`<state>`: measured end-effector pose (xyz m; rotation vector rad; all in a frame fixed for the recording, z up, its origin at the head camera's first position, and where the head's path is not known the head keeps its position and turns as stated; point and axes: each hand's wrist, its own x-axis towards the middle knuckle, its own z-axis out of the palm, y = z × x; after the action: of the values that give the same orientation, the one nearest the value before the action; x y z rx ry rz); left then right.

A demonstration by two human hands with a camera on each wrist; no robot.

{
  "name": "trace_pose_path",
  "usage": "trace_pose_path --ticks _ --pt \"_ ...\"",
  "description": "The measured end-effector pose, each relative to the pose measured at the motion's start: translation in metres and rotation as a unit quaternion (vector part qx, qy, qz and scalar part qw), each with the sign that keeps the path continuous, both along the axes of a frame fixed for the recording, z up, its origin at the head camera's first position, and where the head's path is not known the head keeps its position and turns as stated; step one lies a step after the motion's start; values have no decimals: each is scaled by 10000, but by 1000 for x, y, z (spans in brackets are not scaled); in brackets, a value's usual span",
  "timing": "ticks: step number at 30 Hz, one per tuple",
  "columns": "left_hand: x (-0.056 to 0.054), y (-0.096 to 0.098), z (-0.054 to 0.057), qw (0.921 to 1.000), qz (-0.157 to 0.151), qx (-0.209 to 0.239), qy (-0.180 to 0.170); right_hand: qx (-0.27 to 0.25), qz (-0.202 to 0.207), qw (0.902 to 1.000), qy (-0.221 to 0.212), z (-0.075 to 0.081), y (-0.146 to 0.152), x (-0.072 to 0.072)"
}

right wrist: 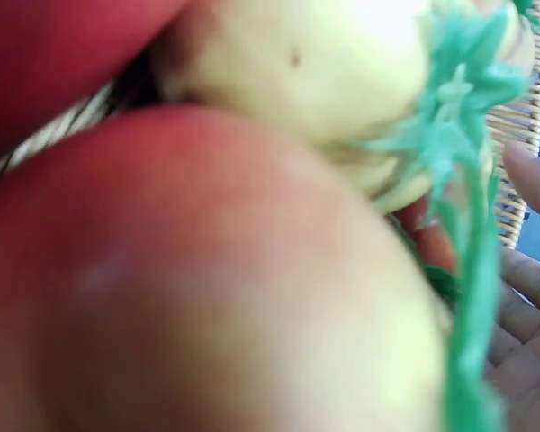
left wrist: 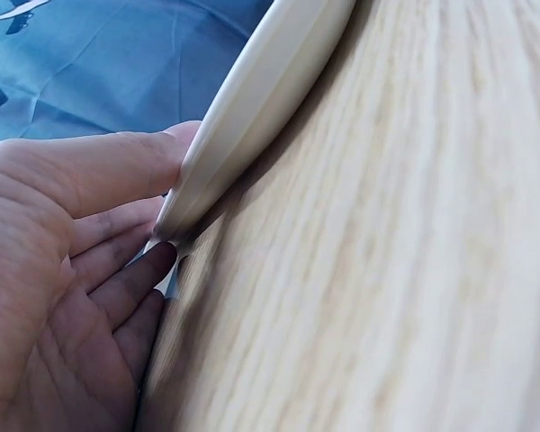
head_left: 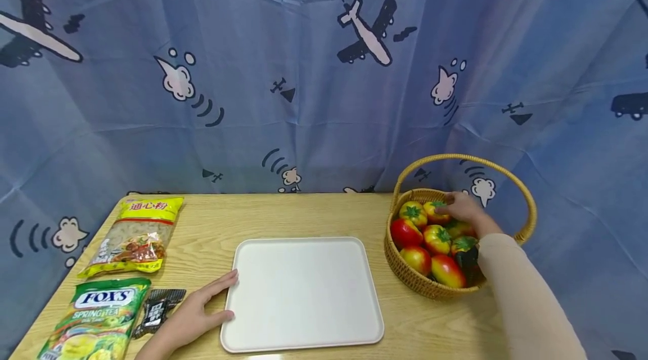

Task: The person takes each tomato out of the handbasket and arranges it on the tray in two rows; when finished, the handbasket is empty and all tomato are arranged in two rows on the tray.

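Note:
My left hand (head_left: 192, 315) is at the left edge of a white rectangular tray (head_left: 304, 292). In the left wrist view, its thumb and fingertips touch the tray's outer wall (left wrist: 252, 108), the fingers fairly straight. My right hand (head_left: 463, 209) reaches over the back of a round wicker basket (head_left: 425, 288), fingertips at a yellow-orange fruit with a green leafy top (head_left: 433, 215). Thumb and fingers show at the right of the right wrist view, spread and gripping nothing visible; the fingertips are partly hidden. A blurred red-yellow fruit (right wrist: 207, 270) fills the foreground there.
The basket holds several red and yellow fruits, and its tall handle (head_left: 466, 156) arches over them. On the left lie a yellow pasta bag (head_left: 136, 236), a green FOX'S bag (head_left: 93, 320) and a small black packet (head_left: 156, 310). A blue patterned curtain (head_left: 304, 95) hangs behind the table.

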<state>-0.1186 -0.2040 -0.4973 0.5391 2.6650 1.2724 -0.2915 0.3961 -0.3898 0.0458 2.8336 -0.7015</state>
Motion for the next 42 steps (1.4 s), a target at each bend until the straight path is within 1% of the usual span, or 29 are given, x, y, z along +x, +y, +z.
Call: trace_pose_path --ticks 4,10,12,16,20,26,29,32,38,42 --pt "2 1 1 10000 -20 -23 12 126 -90 9998 80 -6 3 0" --pt "1 0 0 10000 -36 -31 66 268 -271 9991 172 -9 2 1" --pt "1 0 -1 10000 -46 -20 65 291 -357 9988 137 -9 2 0" --pt "1 1 -1 9999 -45 -23 89 307 -357 9989 -23 -8 1 3" --pt "1 1 1 9999 -33 -87 67 195 -382 9989 -179 -7 0 6" --pt "-1 0 0 9999 -83 -84 43 99 -327 9992 -212 -8 0 7" --pt "0 -1 -1 9999 -87 -63 12 79 -292 9994 -154 -8 -1 8" --pt "0 -1 -2 9999 -84 -78 68 94 -240 9997 -7 -9 -1 8" --pt "0 -1 -3 9999 -110 -44 119 400 -117 9987 310 -10 1 6" --pt "0 -1 -2 9999 -115 -34 93 419 -82 9969 663 -11 2 4"
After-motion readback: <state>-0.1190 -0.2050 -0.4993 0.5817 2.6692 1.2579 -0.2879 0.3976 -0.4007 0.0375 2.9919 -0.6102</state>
